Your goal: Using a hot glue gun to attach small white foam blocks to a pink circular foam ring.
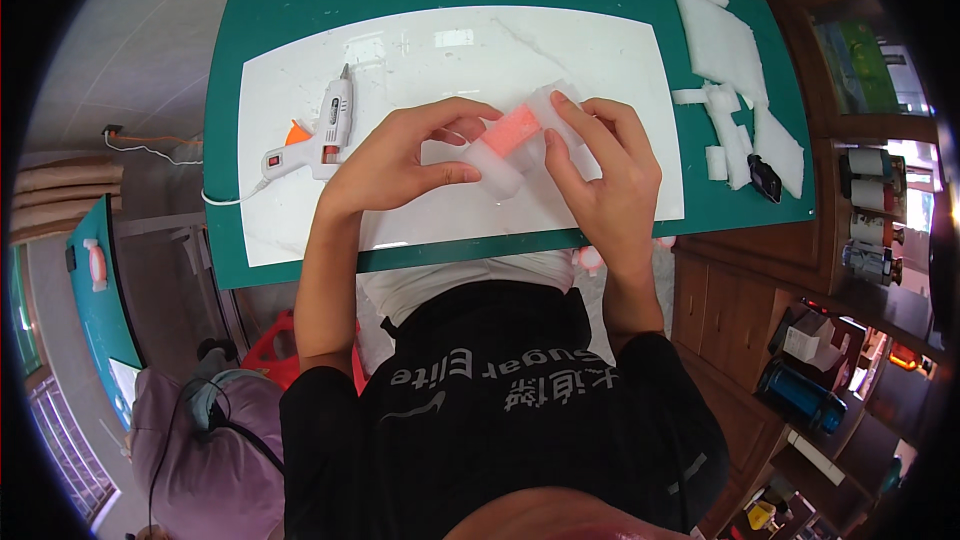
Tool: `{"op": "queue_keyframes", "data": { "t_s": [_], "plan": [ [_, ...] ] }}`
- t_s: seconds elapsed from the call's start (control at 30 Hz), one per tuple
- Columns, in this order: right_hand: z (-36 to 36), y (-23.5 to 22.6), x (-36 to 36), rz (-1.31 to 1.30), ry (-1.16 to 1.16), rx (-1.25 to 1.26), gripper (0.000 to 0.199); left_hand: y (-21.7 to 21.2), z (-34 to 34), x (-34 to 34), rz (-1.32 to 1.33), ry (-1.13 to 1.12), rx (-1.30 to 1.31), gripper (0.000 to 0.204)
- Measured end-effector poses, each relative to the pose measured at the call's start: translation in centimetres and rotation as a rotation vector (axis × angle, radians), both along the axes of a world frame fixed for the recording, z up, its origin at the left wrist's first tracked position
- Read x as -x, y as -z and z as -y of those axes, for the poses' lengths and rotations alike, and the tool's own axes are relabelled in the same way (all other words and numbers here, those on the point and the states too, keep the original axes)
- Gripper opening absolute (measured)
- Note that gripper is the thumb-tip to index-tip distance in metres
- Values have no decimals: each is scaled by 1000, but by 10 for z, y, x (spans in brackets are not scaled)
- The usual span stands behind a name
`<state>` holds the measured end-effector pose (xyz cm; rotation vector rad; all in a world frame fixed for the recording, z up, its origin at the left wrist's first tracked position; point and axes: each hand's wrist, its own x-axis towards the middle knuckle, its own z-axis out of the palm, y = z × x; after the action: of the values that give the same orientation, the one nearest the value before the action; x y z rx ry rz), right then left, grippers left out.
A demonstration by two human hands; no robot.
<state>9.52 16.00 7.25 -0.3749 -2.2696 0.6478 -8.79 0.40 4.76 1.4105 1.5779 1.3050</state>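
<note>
Both hands hold one small piece over the white board (300,210) on the green table (290,0). The piece is a pink foam strip (511,130) sandwiched in white foam (505,177). My left hand (400,155) pinches its left end between thumb and fingers. My right hand (600,175) grips its right end, fingertips on the white block near the top. The underside of the piece is hidden by my fingers.
A white glue gun (325,130) with an orange trigger lies on the board to the left, its cord trailing off the table edge. White foam scraps (725,50) and a small black object (765,178) lie at the right. Wooden shelves stand beyond the right edge.
</note>
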Motion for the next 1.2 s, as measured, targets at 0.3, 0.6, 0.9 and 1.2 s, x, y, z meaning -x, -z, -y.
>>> {"op": "queue_keyframes", "data": {
  "t_s": [0.3, 0.6, 0.9, 1.2],
  "plan": [
    [2, 0, -1, 23, -8, -45, 36, -1, -1, 1, -12, 19, 24, 62],
    [2, 5, 4, 9, 20, -75, 37, -2, 0, 8, 0, 39, 13, 57],
    [10, 4, 4, 29, 84, -131, 39, -4, -3, 11, -15, 80, 9, 58],
    [11, 6, 6, 47, 99, -149, 39, -3, -3, 11, -36, 77, 11, 56]
  ]
}}
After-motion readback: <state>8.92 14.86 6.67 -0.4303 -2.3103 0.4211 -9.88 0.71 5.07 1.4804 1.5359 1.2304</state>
